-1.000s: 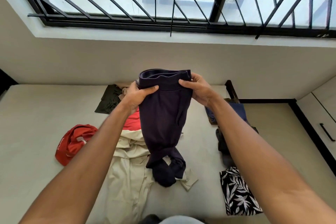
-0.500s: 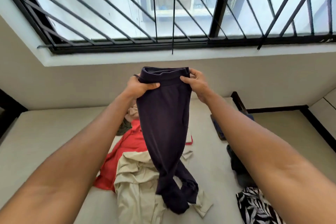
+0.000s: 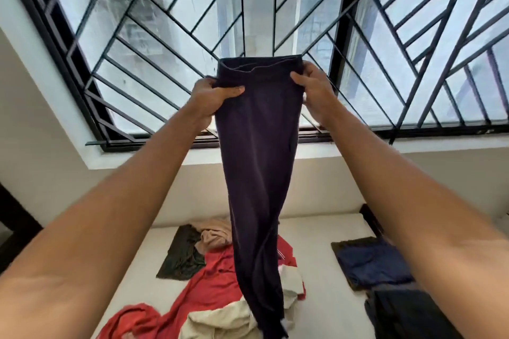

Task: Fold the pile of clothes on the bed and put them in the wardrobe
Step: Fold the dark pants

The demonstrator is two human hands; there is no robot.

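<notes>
Dark purple trousers hang full length in front of the window, held up by the waistband. My left hand grips the waistband's left end and my right hand grips its right end. The legs dangle down to the pile on the bed. In that pile lie a red garment, a cream garment, a tan piece and a dark olive piece.
On the bed's right side sit folded clothes: a navy item and a dark grey one. A barred window fills the wall ahead. The dark bed frame shows at the right.
Both hands have raised the trousers higher, from chest level to in front of the window, so the legs now hang almost straight. The view has tilted upward.
</notes>
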